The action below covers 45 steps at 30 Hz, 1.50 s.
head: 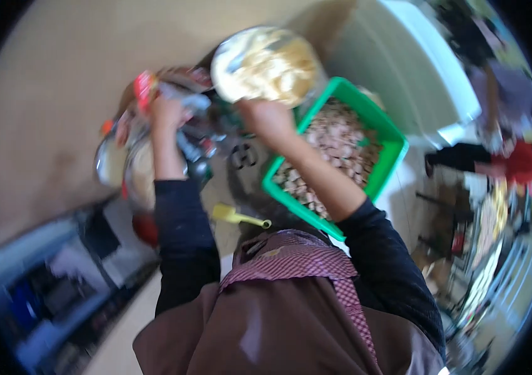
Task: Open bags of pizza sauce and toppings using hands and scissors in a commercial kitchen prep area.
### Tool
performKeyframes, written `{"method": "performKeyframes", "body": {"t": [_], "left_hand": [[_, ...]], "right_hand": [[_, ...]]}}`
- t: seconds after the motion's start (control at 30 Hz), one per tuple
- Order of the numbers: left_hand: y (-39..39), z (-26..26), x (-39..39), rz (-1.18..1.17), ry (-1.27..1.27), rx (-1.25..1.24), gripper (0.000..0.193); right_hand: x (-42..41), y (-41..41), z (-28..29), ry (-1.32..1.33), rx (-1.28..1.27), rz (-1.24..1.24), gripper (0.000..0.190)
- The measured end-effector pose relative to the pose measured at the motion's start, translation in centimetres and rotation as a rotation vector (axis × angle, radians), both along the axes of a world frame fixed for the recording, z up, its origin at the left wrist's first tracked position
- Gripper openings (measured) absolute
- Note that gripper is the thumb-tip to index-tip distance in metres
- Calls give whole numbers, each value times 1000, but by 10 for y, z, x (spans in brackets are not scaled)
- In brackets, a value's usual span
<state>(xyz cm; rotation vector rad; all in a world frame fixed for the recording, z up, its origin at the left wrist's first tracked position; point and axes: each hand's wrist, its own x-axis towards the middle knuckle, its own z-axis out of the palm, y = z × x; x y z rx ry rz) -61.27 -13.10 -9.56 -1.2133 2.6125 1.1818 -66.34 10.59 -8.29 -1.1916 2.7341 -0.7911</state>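
Observation:
My left hand [167,112] is raised over a crowd of packets at the left, its fingers around or against a red packet [144,91]; blur hides the exact grip. At the near rim of a round metal bowl [219,79] is my right hand [268,122], fingers curled; whether it holds the rim cannot be told. A pale yellow and cream mass [275,70] fills the bowl. Under my right forearm stands a green plastic crate [390,154] with many small pale brown pieces [341,140]. A yellow plastic scoop [231,214] lies close to my body.
Two round containers [141,168] [111,161] with pale contents stand left of my forearm. A large white appliance or chest [388,70] rises beyond the crate. At the far right are other people [505,93] and a rack [514,281]. Shelving [59,281] stands at lower left.

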Motion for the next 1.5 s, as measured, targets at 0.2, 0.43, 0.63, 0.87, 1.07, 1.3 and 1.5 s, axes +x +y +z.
{"method": "performKeyframes", "body": {"t": [0.2, 0.43, 0.63, 0.87, 1.07, 1.3, 1.5], "left_hand": [[18, 109, 65, 179, 86, 26, 34], [36, 181, 139, 196, 331, 161, 29], [58, 213, 207, 277, 362, 190, 31], [70, 196, 279, 264, 227, 340, 31], [91, 173, 322, 244, 229, 434, 33], [107, 141, 369, 52, 275, 551, 34], [105, 72, 441, 398, 456, 830, 32]], "right_hand": [[10, -37, 11, 112, -94, 74, 23], [13, -80, -3, 219, -129, 117, 26], [10, -119, -26, 166, -150, 56, 23], [8, -119, -8, 237, -196, 119, 24], [96, -92, 47, -399, -561, 736, 33], [195, -84, -21, -1698, -63, 1161, 78], [254, -75, -57, -1906, 380, 1069, 72]]}}
